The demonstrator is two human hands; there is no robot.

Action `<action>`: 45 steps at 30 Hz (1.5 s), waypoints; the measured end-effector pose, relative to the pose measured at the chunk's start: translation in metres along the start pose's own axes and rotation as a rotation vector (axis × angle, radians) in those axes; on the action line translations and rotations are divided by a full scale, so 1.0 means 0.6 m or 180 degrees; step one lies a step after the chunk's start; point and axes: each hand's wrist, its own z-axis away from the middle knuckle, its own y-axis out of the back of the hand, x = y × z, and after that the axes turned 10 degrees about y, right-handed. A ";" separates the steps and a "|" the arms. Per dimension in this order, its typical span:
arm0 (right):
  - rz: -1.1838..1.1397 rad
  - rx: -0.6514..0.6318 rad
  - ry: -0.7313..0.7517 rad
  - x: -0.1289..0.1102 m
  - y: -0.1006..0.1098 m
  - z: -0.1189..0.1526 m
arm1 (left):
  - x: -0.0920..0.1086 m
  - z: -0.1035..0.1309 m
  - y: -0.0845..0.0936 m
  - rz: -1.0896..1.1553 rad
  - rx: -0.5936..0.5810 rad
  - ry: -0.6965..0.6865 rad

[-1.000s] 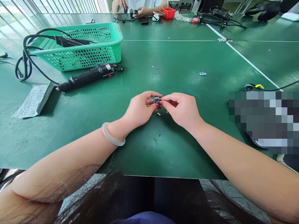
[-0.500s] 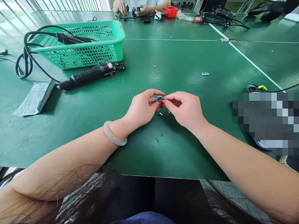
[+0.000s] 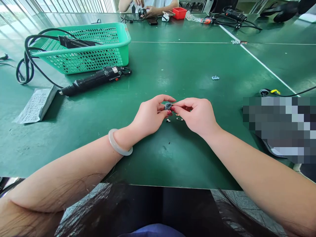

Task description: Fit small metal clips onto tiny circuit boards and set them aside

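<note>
"Looking toward ten o'clock, what does the green basket (image 3: 81,50) hold?"
"A black tool (image 3: 70,42), and a cable (image 3: 27,50) loops over the basket's nine-o'clock end."
"And the red bin (image 3: 179,13), just past twelve?"
"Contents too small to tell."
"The hands?"
"At clock centre, the left hand's (image 3: 152,113) fingers pinch a small dark part (image 3: 168,106); the right hand's (image 3: 199,116) fingertips, pinched narrow, touch its three-o'clock edge."
"Beneath?"
"A green tabletop (image 3: 158,164), white lines (image 3: 255,57) crossing at two; pale slats (image 3: 98,6) stand beyond, near eleven."
</note>
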 end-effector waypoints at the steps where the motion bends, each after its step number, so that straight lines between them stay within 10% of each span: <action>1: -0.0028 -0.0013 -0.0039 0.000 0.000 0.000 | 0.000 0.001 0.000 -0.0031 -0.0001 -0.0012; 19: -0.0200 -0.0012 0.0021 -0.002 0.004 -0.001 | -0.005 -0.005 0.002 0.0005 -0.0088 -0.0141; 45: 0.1332 -0.1158 -0.0031 0.050 0.023 -0.025 | 0.007 -0.011 0.003 0.1480 -0.0234 0.1300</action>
